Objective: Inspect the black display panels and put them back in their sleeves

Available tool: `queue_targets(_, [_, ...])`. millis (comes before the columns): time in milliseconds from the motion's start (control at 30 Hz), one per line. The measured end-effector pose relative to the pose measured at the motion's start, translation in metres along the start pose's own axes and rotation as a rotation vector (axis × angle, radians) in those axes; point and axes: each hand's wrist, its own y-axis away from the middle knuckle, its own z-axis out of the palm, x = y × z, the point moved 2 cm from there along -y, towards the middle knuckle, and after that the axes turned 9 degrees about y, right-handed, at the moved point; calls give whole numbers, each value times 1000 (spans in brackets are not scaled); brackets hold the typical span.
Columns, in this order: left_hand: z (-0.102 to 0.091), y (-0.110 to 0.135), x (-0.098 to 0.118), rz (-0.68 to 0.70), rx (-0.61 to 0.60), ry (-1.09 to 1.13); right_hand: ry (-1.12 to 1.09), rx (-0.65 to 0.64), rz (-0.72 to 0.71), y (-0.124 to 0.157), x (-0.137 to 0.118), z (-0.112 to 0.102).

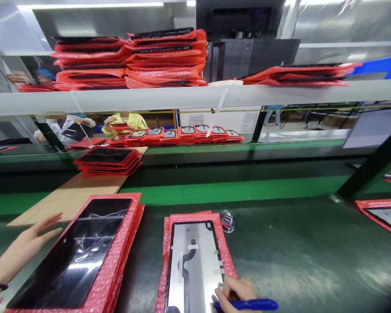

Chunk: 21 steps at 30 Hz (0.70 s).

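My left hand hovers with fingers stretched out, just left of a stack of red bubble-wrap sheets topped by a glossy black screen panel. It holds nothing. My right hand is closed round a blue pen at the bottom edge. It rests on the lower right corner of a grey back panel, which lies on its own red bubble-wrap sheet. A small clear piece lies beside that sheet's top right corner.
A wooden board carries another red stack. Red-wrapped panels line the far belt and the upper shelf. Other people work behind the far belt at left. A black post slants at right near another panel.
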Motion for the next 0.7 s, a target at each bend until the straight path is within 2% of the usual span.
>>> queue_targets(100, [13,11,2,7,-27,-85,16,-14,-15,0,-2,1])
queue_targets(233, [52,70,0,79,-208,-16,10,-39,-23,-3,-4,3])
queue_targets(300, [77,108,-12,17,-430,46,-1,-46,-19,-3,-6,3])
queue_targets(400, [111,160,-44,-241,-732,193,-26,-42,2,-2,-6,3])
queue_targets(467, [126,183,-66,-452,-756,278,-51,-39,22,-1,-5,2])
queue_targets(533, [136,197,-80,-569,-752,285,-84,-42,45,-1,-3,2])
queue_targets(600, [142,202,-86,-638,-735,260,-137,-39,86,-3,-2,2])
queue_targets(700, [146,202,-81,-729,-692,219,-391,-13,187,-8,-2,-1])
